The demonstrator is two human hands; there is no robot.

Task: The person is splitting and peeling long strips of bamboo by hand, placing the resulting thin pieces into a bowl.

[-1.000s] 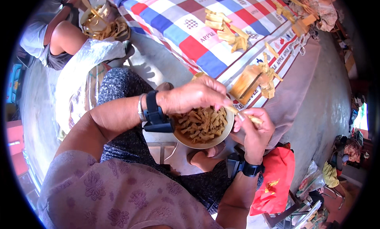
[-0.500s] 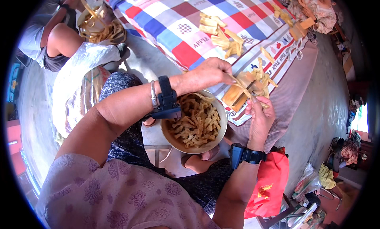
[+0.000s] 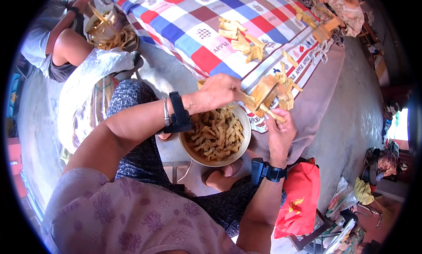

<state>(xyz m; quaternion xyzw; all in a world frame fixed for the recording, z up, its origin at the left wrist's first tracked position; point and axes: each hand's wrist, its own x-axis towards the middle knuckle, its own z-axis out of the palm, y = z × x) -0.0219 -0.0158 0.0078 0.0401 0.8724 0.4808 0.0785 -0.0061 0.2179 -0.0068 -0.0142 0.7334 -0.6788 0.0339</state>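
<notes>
My left hand (image 3: 220, 90) is closed in a fist on a pale yellow-brown fibrous strip, above the far rim of the bowl. Beside it, my right hand (image 3: 282, 130) pinches a similar strip (image 3: 274, 115) at the near edge of a wooden block (image 3: 264, 90). Whether the two hands hold one continuous strip, I cannot tell. The block rests on the checked cloth, and more strips (image 3: 288, 85) lie against its right side. Below my left hand, a round metal bowl (image 3: 249, 133) holds many short folded strip pieces (image 3: 217, 135).
A padded checked cloth (image 3: 176, 32) spreads ahead, with a loose strip pile (image 3: 244, 43) on it. At left stand a clear plastic bag (image 3: 81, 96) and another person's leg (image 3: 72, 47) by a strip-filled container (image 3: 112, 36). A red bag (image 3: 299, 197) hangs near my right forearm.
My left hand has drawn back to the left, away from the wooden block. My right hand has shifted slightly left, still pinching its strip.
</notes>
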